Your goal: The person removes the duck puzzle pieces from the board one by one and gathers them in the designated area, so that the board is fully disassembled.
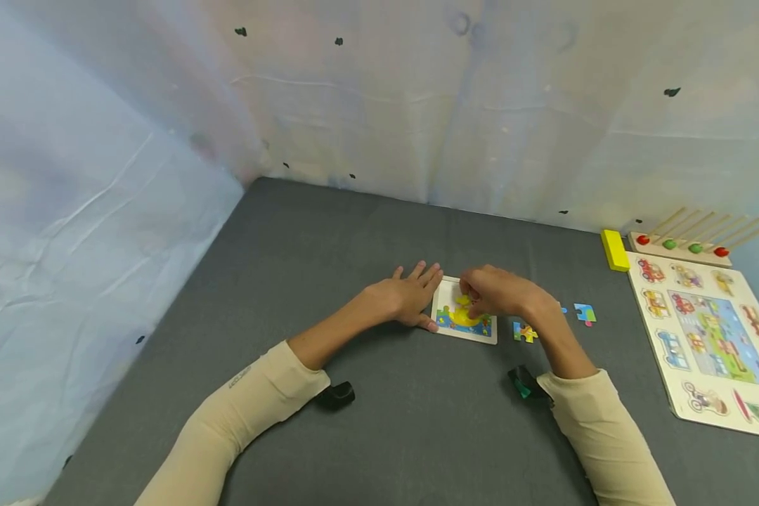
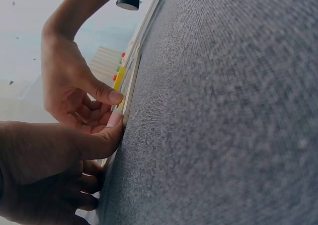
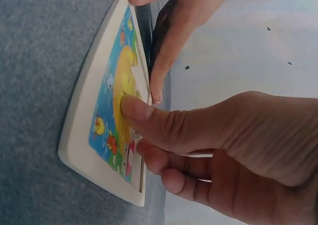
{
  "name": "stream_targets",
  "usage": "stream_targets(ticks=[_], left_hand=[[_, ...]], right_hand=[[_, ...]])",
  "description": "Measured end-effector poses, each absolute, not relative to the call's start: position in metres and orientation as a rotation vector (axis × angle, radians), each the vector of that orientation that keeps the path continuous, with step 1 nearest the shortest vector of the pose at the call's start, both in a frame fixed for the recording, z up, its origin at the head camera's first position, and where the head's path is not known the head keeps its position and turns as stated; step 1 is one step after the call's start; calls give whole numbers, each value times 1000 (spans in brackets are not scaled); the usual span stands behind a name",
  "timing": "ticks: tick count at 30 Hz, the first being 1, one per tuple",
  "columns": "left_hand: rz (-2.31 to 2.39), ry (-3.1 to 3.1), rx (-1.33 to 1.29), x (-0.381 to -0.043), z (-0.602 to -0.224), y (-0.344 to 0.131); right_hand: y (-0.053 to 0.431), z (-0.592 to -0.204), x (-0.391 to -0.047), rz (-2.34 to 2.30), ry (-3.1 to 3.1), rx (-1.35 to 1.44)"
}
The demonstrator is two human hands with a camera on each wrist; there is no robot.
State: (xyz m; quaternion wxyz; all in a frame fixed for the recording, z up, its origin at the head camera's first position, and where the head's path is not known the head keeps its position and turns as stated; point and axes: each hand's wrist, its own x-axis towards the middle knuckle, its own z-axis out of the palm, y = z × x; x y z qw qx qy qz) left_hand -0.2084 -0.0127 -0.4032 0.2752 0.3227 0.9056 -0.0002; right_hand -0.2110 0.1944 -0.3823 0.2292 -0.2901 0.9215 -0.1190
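Note:
A small jigsaw puzzle in a pale tray [image 1: 465, 336] lies on the dark cloth, its lower part filled with a yellow duck picture on blue water [image 3: 110, 93]. Along the tray's left side rests my left hand [image 1: 407, 295], fingers spread and thumb at the near corner. My right hand [image 1: 500, 289] is over the tray, fingers curled. In the right wrist view its thumb [image 3: 136, 108] presses on the yellow part while the fingertips bend in beside it, pinching a puzzle piece that they mostly hide. The upper part of the tray shows bare white board.
Loose puzzle pieces [image 1: 525, 332] lie right of the tray, partly behind my right wrist, with another piece [image 1: 585, 313] farther right. At the far right are a large picture board [image 1: 663, 379], a yellow block [image 1: 615, 250] and a pegged wooden rack [image 1: 682, 251]. Pale sheeting [image 1: 379, 126] hangs behind.

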Motion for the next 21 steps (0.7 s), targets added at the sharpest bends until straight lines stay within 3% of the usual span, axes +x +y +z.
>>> stream_targets(ticks=[21], left_hand=[[22, 2428, 855, -209, -404, -13]], right_hand=[[221, -356, -206, -660, 2493, -936]])
